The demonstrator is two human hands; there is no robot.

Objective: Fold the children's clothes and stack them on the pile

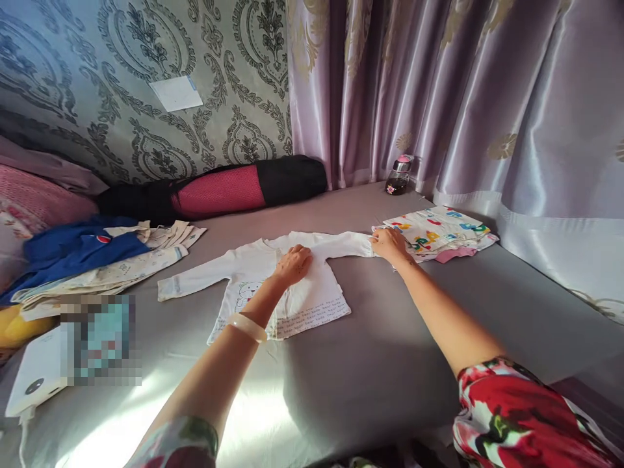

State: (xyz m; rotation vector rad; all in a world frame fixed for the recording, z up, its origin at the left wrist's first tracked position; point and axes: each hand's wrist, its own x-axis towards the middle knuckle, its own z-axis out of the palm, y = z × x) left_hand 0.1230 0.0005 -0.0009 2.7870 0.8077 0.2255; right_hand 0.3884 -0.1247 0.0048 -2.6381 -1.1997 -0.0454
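A small white long-sleeved shirt (pixel 312 286) lies spread on the grey sheet, with a bear drawing and rows of print near its hem. My left hand (pixel 294 264) is on the shirt's upper front, its fingers curled down against the cloth; the fingertips are partly hidden. A pale bangle (pixel 247 327) circles that wrist. At the end of the sleeve stretched to the right, my right hand (pixel 390 246) pinches the cuff. Just beyond that hand is a pile of folded clothes (pixel 448 224) with a colourful print. The shirt's other sleeve lies extended to the left.
More clothes, blue (pixel 82 250) and cream (pixel 112 276), lie at the left. In front of them is a white power bank (pixel 36 370) with a cable. A black and pink long bag (pixel 219 185) rests along the wall. A bottle (pixel 398 175) stands by the curtain (pixel 380 84).
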